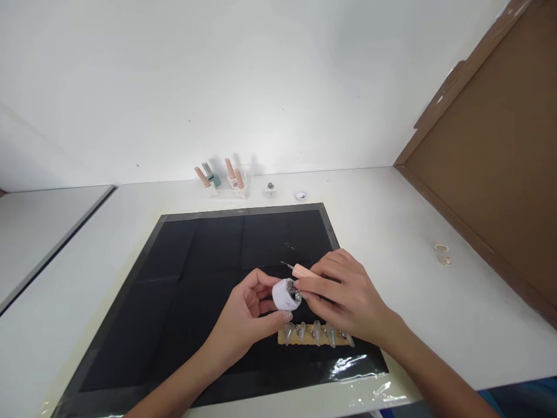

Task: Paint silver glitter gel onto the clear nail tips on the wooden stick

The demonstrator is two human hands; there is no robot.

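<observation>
My left hand (239, 316) is closed around a small white jar (284, 295), which is tilted with its mouth facing right. Something dark and silvery shows inside the mouth. In my right hand (350, 299) is a nail polish brush with a peach cap (303, 271), its thin bristle end pointing left above the jar. The right thumb and forefinger reach to the jar's mouth; whether they pinch anything there I cannot make out. Just below the hands lies a yellowish strip (307, 335) bearing several clear false nails (317, 334), partly behind my right hand.
A black mat (209, 249) is taped to the white table (391, 220). Behind it stand several polish bottles (239, 180) in a clear holder, a small square bottle (270, 190) and a white lid (300, 196). Two small round pieces (441, 248) lie right, near a cardboard panel (500, 145).
</observation>
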